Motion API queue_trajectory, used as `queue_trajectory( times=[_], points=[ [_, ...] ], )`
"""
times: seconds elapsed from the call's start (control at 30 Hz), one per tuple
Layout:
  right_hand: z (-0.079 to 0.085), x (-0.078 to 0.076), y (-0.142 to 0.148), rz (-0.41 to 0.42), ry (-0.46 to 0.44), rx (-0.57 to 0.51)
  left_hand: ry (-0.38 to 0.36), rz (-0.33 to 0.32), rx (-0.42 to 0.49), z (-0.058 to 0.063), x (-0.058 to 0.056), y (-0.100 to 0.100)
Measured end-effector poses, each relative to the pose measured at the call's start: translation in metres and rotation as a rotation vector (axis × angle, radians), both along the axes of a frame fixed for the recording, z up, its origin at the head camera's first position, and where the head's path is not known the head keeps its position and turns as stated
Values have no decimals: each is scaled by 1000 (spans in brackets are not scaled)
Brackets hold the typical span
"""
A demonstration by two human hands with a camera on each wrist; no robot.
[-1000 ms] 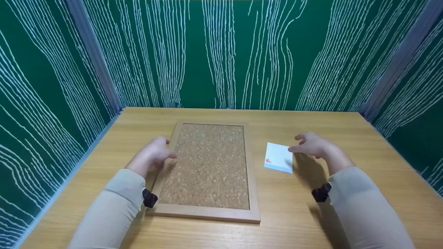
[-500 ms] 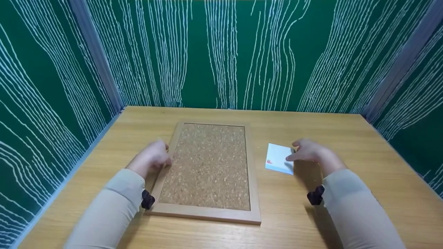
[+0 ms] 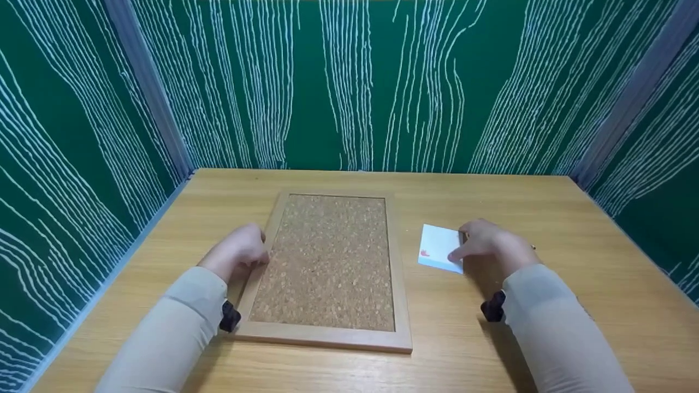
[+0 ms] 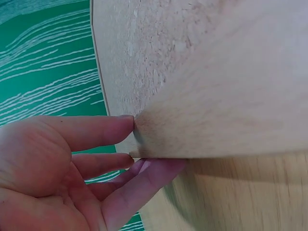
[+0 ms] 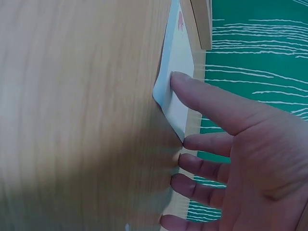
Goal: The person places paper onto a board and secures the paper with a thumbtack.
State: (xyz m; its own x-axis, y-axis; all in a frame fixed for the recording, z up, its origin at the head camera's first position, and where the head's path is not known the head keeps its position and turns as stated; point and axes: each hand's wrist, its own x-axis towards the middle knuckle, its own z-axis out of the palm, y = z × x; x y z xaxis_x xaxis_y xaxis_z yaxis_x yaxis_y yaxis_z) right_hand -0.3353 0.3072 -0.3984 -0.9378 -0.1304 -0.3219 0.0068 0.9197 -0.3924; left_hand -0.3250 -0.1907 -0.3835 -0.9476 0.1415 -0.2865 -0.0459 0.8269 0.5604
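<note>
A cork board (image 3: 327, 262) in a light wooden frame lies on the table, left of centre. My left hand (image 3: 243, 248) grips its left side. In the left wrist view the thumb (image 4: 122, 129) lies on the frame's face and the fingertips (image 4: 166, 168) reach round its outer edge. To the right of the board lies a square white note paper (image 3: 435, 244) with a pale blue strip and a small red print. The thumb of my right hand (image 3: 486, 243) rests on it. In the right wrist view the index fingertip (image 5: 190, 141) meets the note's edge, other fingertips on the table.
The wooden table (image 3: 349, 371) carries both things. Green walls (image 3: 311, 120) with white wavy lines stand behind it and at both sides. A dark wrist camera (image 3: 230, 316) sits at the left cuff, another dark camera (image 3: 493, 307) at the right.
My left hand has closed onto the board's left edge. My right hand has come down and slightly left, its thumb now further over the note. Board and note lie where they were.
</note>
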Motion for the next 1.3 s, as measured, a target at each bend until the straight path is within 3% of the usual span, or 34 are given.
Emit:
queue_trajectory(
  times=[0.47, 0.73, 0.9, 1.3],
  points=[
    [3, 0, -10, -46, 0, 8, -53, 44, 71, 9, 8, -4],
    [2, 3, -7, -35, 19, 3, -35, -8, 54, 6, 7, -2],
    [0, 4, -6, -4, 43, -8, -71, 19, 68, 4, 3, -1],
    [-1, 2, -8, -69, 35, -80, -76, 9, 74, 5, 3, 0]
  ],
)
